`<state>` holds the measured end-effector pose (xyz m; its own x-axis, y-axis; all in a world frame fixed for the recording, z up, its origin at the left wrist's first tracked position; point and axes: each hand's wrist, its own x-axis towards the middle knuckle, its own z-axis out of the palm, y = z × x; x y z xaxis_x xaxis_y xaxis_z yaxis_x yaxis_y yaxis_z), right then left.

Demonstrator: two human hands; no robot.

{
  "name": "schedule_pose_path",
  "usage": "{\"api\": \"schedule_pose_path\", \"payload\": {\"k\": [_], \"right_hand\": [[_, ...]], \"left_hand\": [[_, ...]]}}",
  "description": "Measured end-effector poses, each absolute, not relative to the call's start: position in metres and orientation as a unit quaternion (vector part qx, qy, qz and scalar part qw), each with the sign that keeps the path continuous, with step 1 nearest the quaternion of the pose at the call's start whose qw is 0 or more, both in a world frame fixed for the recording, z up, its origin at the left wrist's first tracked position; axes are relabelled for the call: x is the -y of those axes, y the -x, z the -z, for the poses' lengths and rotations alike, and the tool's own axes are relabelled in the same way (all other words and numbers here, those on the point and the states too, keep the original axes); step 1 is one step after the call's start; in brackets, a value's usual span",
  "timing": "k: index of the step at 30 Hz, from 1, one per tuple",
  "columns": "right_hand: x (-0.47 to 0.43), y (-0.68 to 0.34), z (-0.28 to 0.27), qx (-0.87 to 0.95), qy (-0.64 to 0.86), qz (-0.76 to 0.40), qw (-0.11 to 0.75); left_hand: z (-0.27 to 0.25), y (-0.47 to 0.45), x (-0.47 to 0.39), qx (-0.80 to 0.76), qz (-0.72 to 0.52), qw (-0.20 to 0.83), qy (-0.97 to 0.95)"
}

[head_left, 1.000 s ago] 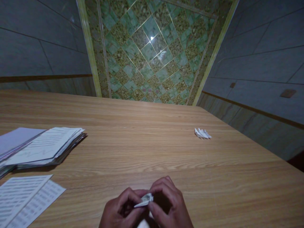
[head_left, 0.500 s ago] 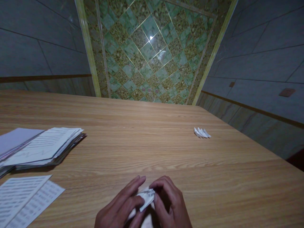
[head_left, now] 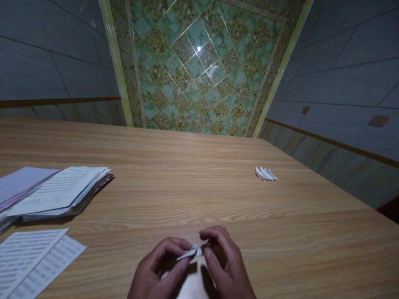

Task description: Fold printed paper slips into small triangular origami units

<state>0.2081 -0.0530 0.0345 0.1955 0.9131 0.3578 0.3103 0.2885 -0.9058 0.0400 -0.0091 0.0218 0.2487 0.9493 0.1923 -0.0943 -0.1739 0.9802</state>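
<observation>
A small folded piece of white paper [head_left: 188,252] with dark print is pinched between the thumb and fingers of my left hand [head_left: 165,265], low in the middle of the head view. Just right of it is my right hand [head_left: 226,261]. Its thumb and index finger are curled but apart, close to the paper's right end, and I see nothing gripped between them. Below the paper, between the hands, lies a pale surface [head_left: 192,286] that I cannot make out, partly in shadow.
On the wooden table [head_left: 187,187], a small row of folded white paper pieces [head_left: 266,174] sits at the right. A thick paper stack [head_left: 62,191] lies at the left, with loose printed sheets [head_left: 34,261] nearer me. Beyond the table's far edge is a tiled surface [head_left: 199,79].
The paper has turned and now shows a narrow, pointed side. My left fingers have drawn back into a pinch. My right index finger has lifted away from the paper.
</observation>
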Motion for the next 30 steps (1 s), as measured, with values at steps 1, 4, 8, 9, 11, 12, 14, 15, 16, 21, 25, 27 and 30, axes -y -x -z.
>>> {"api": "schedule_pose_path", "payload": {"k": [1,4,8,9,11,12,14,15,16,21,25,27,30], "right_hand": [[0.052,-0.209,-0.034,0.566,0.537,-0.298,0.550],[0.051,-0.208,-0.032,0.560,0.528,-0.379,0.514],[0.051,-0.205,-0.028,0.550,0.533,-0.382,0.517],[0.051,-0.205,-0.028,0.550,0.540,-0.370,0.518],[0.052,-0.205,-0.028,0.563,0.549,-0.344,0.513],[0.053,-0.205,-0.028,0.573,0.549,-0.334,0.509],[0.053,-0.205,-0.029,0.593,0.544,-0.317,0.502],[0.053,-0.205,-0.030,0.601,0.542,-0.308,0.500],[0.053,-0.205,-0.030,0.607,0.541,-0.299,0.499],[0.052,-0.205,-0.028,0.626,0.553,-0.234,0.498],[0.051,-0.206,-0.028,0.686,0.524,-0.092,0.497],[0.051,-0.208,-0.028,0.721,0.502,-0.020,0.478],[0.052,-0.210,-0.029,0.754,0.489,0.033,0.437]], "left_hand": [[-0.020,-0.042,0.007,-0.365,-0.497,0.561,-0.552],[-0.015,-0.044,0.002,-0.354,-0.491,0.627,-0.491],[-0.015,-0.044,0.005,-0.360,-0.477,0.661,-0.455],[-0.016,-0.043,0.006,-0.366,-0.477,0.661,-0.450],[-0.019,-0.042,0.008,-0.372,-0.465,0.659,-0.460],[-0.021,-0.042,0.009,-0.376,-0.451,0.658,-0.472],[-0.023,-0.041,0.010,-0.382,-0.424,0.654,-0.497],[-0.023,-0.041,0.010,-0.382,-0.419,0.652,-0.503],[-0.024,-0.040,0.009,-0.381,-0.418,0.653,-0.504],[-0.028,-0.041,0.011,-0.377,-0.431,0.615,-0.543],[-0.033,-0.038,0.015,-0.399,-0.468,0.477,-0.628],[-0.033,-0.035,0.014,-0.400,-0.441,0.438,-0.673],[-0.030,-0.033,0.010,-0.383,-0.407,0.434,-0.706]]}}
